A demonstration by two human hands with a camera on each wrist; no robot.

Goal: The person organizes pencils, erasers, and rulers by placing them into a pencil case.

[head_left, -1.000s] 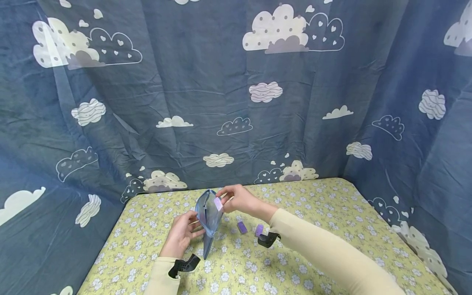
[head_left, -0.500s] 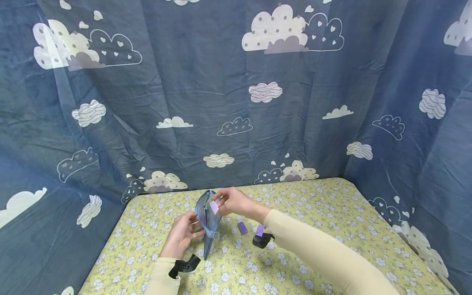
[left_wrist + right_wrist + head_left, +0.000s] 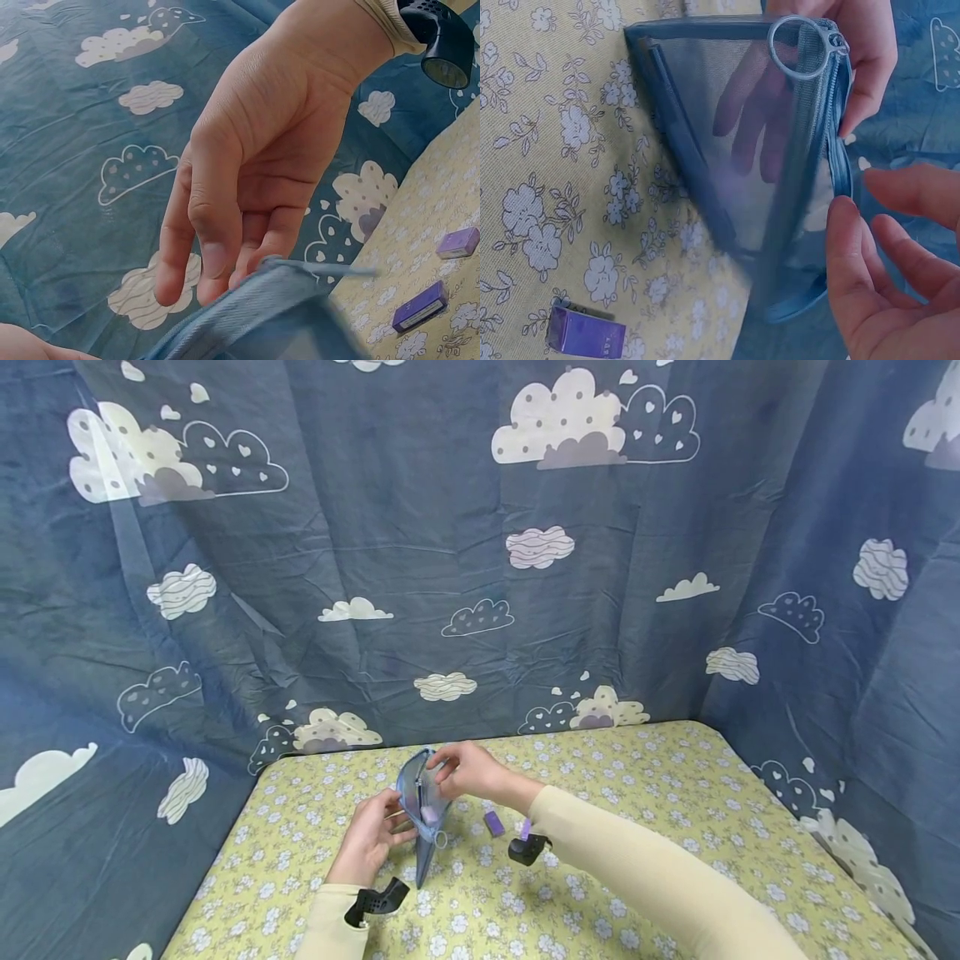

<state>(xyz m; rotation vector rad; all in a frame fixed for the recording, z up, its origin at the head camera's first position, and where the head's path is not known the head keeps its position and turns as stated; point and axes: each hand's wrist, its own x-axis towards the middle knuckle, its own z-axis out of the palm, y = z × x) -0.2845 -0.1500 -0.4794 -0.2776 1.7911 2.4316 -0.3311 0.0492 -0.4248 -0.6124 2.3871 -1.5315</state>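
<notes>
A blue mesh zipper pouch (image 3: pixel 424 858) stands upright on the table with its mouth spread wide; a ring pull hangs at its zip. My left hand (image 3: pixel 367 835) grips the near-left rim, thumb at the zip edge, other fingers behind the mesh in the right wrist view. Over the mouth is my right hand (image 3: pixel 474 772), fingers loosely bent and holding nothing; one fingertip is at the zip edge (image 3: pixel 842 176). Inside the pouch lies a small pale purple box (image 3: pixel 429 815), blurred through the mesh. A dark purple box (image 3: pixel 493 823) lies on the table to the right.
Another lilac box (image 3: pixel 459 242) lies beyond the dark one, partly hidden by the right wrist camera (image 3: pixel 529 849) in the head view. A yellow flowered cloth (image 3: pixel 637 877) covers the table. Blue cloud-print curtains (image 3: pixel 420 552) hang around its back and sides.
My right hand has moved left over the pouch mouth and let go of the pale purple box, which has dropped into the pouch. The left hand keeps its grip.
</notes>
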